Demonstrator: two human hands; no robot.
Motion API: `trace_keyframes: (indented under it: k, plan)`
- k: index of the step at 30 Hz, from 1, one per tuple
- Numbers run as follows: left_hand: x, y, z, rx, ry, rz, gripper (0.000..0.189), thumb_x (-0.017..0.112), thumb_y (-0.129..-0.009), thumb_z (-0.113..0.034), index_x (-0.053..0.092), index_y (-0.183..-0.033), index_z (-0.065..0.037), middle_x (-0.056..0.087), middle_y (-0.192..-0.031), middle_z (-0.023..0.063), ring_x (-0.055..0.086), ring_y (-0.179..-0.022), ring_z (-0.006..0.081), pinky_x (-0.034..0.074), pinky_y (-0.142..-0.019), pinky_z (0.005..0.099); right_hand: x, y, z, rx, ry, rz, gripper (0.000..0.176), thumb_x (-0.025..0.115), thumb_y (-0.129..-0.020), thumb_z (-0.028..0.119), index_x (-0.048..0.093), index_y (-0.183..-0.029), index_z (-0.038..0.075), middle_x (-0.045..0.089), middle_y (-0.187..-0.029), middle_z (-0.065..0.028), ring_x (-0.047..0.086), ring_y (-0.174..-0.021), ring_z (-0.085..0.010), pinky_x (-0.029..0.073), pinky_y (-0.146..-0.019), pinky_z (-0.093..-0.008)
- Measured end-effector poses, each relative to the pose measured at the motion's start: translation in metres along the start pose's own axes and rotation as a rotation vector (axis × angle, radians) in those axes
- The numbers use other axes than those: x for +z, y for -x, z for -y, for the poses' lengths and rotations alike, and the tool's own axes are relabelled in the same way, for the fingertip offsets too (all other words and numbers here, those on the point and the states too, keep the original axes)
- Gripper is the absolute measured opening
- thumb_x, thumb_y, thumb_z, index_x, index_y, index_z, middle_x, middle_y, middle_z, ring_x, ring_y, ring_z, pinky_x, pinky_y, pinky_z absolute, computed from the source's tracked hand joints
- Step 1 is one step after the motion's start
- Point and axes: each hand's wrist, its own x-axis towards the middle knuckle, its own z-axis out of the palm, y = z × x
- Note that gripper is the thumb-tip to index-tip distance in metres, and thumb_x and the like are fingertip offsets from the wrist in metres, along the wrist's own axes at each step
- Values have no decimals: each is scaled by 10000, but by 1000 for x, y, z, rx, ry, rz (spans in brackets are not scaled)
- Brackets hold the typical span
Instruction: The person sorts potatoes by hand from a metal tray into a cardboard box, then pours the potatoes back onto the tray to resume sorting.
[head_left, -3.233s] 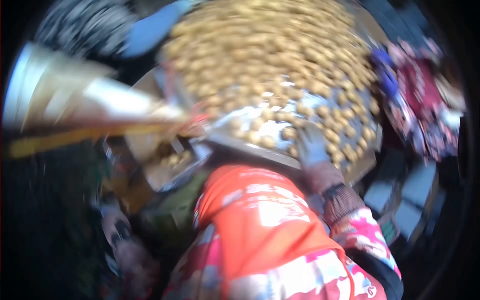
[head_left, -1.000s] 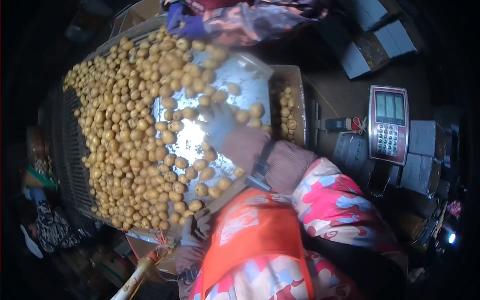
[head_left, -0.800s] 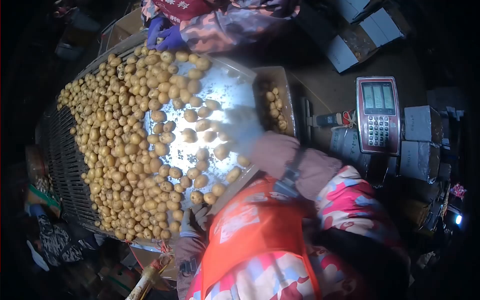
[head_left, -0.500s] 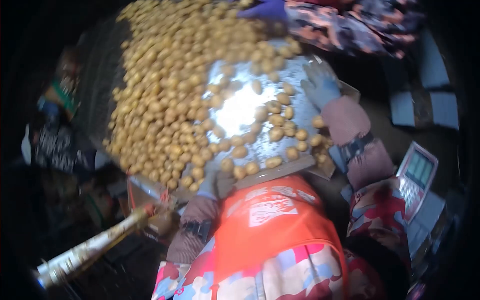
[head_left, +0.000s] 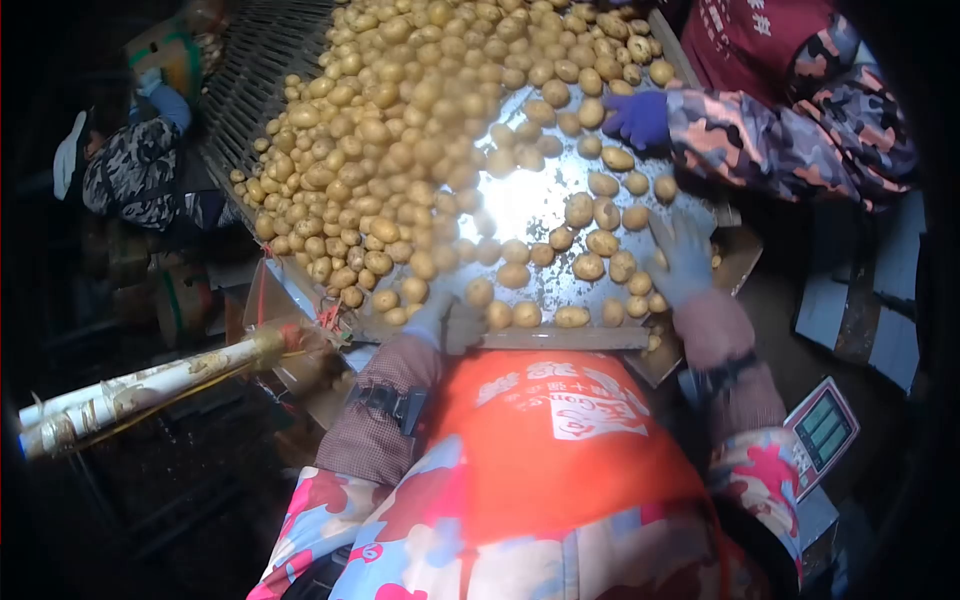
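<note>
A large heap of potatoes [head_left: 370, 130] covers the left and far part of a metal sorting table [head_left: 560, 290]. Looser potatoes lie scattered over its bright surface. My right hand [head_left: 683, 260], in a pale grey-blue glove, is spread flat at the table's right side, beside several potatoes. My left hand [head_left: 447, 322], gloved in grey, rests at the front rim [head_left: 560, 338] next to a few potatoes. Its fingers are curled, and what they hold, if anything, is hidden.
Across the table, a co-worker's purple-gloved hand [head_left: 637, 120] reaches among potatoes. Another person [head_left: 140, 170] bends at far left. A white pole [head_left: 150, 385] juts out at lower left. A scale display [head_left: 822, 430] stands at right. Cardboard [head_left: 735, 258] flanks the table's right side.
My right hand has come nearer along the table's right side, toward the front rim. The co-worker's purple glove now reaches farther over the table. My left hand stays by the rim, and the view has shifted.
</note>
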Motion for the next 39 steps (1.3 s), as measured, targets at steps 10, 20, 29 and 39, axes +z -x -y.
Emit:
trace_keyframes:
  k: [10, 20, 29, 39]
  plan:
    - [-25, -42, 12, 36, 9, 91, 356, 525, -985, -358, 631, -1080, -31, 706, -956, 152, 687, -736, 298, 555, -596, 399, 23, 19, 130, -160, 6, -166, 581, 705, -747, 263, 602, -1300, 120, 468, -1419, -202, 398, -1326, -480, 299, -1099, -632]
    - [-34, -33, 16, 29, -17, 155, 402, 519, -984, -341, 683, -1007, 25, 724, -916, 191, 705, -705, 322, 553, -544, 426, 26, 72, 9, 555, 2, -119, 684, 747, -741, 189, 543, -1386, 88, 565, -1326, -193, 521, -1255, -387, 408, -1067, -489]
    - [-26, -18, 7, 32, -46, 129, 416, 509, -982, -327, 671, -1082, 43, 723, -1014, 195, 712, -817, 324, 564, -652, 437, 35, 5, 50, 185, 352, -272, 682, 740, -766, 213, 529, -1401, 76, 509, -1398, -202, 486, -1275, -412, 363, -1112, -490]
    - [-26, -17, -4, -193, -83, 222, 404, 458, -1003, -313, 621, -1194, 3, 705, -1054, 174, 693, -867, 304, 552, -651, 429, 64, 154, -7, 677, -69, -250, 657, 670, -912, 248, 423, -1489, 54, 404, -1511, -244, 406, -1385, -391, 336, -1156, -438]
